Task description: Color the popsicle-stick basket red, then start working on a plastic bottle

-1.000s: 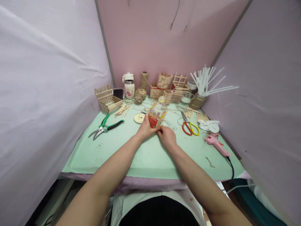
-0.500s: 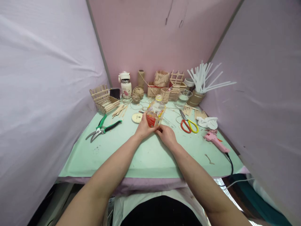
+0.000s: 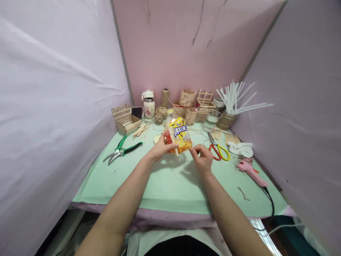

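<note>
My left hand [image 3: 160, 147] is closed round a clear plastic bottle [image 3: 180, 133] with a yellow and red label, tilted above the table. A flat wooden craft stick [image 3: 174, 143] lies along the bottle's side, under my left thumb. My right hand [image 3: 203, 159] is closed in a pinch at the bottle's lower right corner; whatever is between its fingertips is too small to make out. Behind my left hand, a round cream-coloured disc [image 3: 156, 139] is partly hidden.
Green-handled pruning shears [image 3: 121, 151] lie on the left. Scissors [image 3: 220, 151], a crumpled white tissue [image 3: 241, 148] and a pink glue gun [image 3: 252, 172] are on the right. A water bowl [image 3: 212, 121], twine ball [image 3: 161, 114] and stick baskets [image 3: 126, 122] stand behind.
The bottle has turned, so its yellow label and the stick now show. My right hand has moved right, from under the bottle to its lower corner. The camera view has shifted.
</note>
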Demonstrator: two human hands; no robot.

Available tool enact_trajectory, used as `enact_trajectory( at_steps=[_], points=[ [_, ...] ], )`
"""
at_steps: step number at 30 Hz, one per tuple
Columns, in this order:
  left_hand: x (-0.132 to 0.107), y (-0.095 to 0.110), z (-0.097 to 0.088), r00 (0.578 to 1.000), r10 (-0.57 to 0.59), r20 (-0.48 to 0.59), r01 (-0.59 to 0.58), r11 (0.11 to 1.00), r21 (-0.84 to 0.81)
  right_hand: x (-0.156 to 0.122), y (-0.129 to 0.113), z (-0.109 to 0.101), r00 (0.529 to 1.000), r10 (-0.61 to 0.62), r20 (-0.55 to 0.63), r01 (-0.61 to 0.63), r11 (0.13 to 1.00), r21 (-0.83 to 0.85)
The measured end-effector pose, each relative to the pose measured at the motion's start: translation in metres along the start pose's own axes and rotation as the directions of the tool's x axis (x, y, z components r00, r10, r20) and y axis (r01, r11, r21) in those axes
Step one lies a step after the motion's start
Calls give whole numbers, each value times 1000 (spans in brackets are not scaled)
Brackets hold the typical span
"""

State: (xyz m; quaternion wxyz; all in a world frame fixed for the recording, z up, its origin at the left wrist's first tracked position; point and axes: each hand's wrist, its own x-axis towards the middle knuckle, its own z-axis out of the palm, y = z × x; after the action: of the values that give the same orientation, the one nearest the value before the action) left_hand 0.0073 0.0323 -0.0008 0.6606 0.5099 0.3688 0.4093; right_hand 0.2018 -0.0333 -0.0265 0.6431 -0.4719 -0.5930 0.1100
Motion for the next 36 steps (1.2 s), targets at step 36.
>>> enact_trajectory(
  at_steps=[36],
  points=[
    [8,-4,-9,982,-182,46,186,976,-109,-8,5,9,978,-207,-30,200,967,-156]
  ],
)
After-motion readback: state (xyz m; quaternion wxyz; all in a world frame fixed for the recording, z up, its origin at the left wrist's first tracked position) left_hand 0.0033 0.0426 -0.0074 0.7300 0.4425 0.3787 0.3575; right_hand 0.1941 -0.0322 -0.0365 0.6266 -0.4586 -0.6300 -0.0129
